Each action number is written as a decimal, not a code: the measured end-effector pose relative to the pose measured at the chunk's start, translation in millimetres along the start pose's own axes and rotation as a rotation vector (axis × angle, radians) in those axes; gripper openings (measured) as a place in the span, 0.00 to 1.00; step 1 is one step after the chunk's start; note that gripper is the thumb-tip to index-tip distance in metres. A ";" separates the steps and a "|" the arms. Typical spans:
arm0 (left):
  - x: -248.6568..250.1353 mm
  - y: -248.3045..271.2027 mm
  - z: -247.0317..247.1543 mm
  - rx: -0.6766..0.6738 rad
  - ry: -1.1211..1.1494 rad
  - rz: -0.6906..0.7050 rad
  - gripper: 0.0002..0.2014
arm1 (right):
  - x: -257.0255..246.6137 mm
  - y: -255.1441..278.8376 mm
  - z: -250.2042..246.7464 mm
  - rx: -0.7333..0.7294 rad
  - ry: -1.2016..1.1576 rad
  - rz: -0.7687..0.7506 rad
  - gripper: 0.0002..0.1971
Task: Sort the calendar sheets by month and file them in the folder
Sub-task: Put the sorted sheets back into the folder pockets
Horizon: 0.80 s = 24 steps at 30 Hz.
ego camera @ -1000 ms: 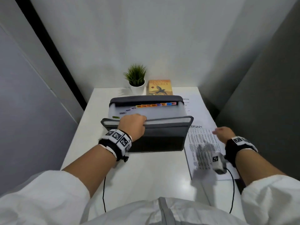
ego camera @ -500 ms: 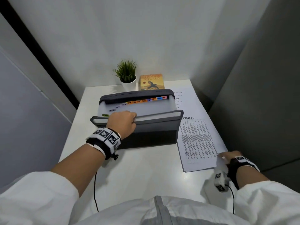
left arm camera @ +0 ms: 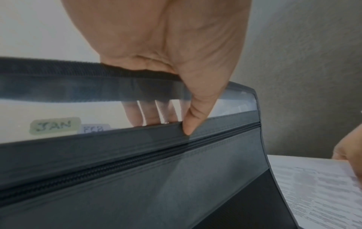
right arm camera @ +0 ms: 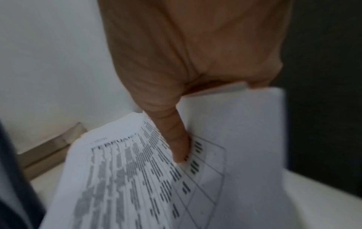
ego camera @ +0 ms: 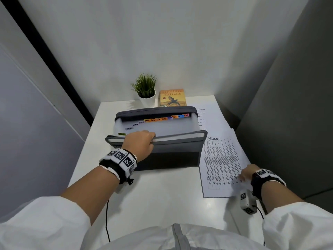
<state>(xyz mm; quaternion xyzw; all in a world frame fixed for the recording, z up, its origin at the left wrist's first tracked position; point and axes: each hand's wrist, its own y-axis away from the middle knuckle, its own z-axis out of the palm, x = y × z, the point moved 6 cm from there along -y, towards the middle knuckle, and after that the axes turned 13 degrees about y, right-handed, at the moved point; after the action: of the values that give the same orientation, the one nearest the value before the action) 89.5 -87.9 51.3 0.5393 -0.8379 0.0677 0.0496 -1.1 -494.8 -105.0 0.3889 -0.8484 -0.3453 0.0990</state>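
Grey expanding folder stands upright near the middle of the white table, mouth open upward, long axis running left to right, parallel to the table's near edge. Month tabs step from JAN at the near left to DEC at the far right.

Left hand comes in from the near left, forearm angled toward the folder. Its fingers hook over the folder's near top rim, fingertips inside the front pocket, thumb pressed on the outer face: a pinch hold on the front wall.

February calendar sheet lies along the table's right edge, long axis running near to far, heading at the far end beside the folder's right end. Its near right corner is lifted off the surface. More sheets lie under it toward the far right corner.

Right hand sits at the sheet's near right corner, wrist low by the table's right edge. In the wrist view its thumb presses the printed face and the fingers curl behind, gripping the paper.

Potted plant and a book stand at the far edge behind the folder.
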 end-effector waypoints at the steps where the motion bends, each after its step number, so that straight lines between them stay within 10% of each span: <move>1: -0.3 0.0 0.2 0.002 0.003 0.003 0.04 | -6.5 0.3 -9.8 0.023 0.048 -0.030 0.21; 13: 3.6 8.1 -5.7 -0.038 0.030 -0.012 0.06 | -144.5 122.2 -212.4 0.794 -0.323 -0.613 0.09; 24: 3.4 9.5 -7.5 -0.094 0.030 0.059 0.12 | -268.0 176.1 -144.8 0.415 -0.056 -1.078 0.10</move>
<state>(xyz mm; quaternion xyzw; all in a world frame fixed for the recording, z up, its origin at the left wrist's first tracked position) 79.4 -85.8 58.7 0.5103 -0.8549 0.0379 0.0854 139.6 -292.5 146.2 0.7681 -0.5827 -0.1835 -0.1916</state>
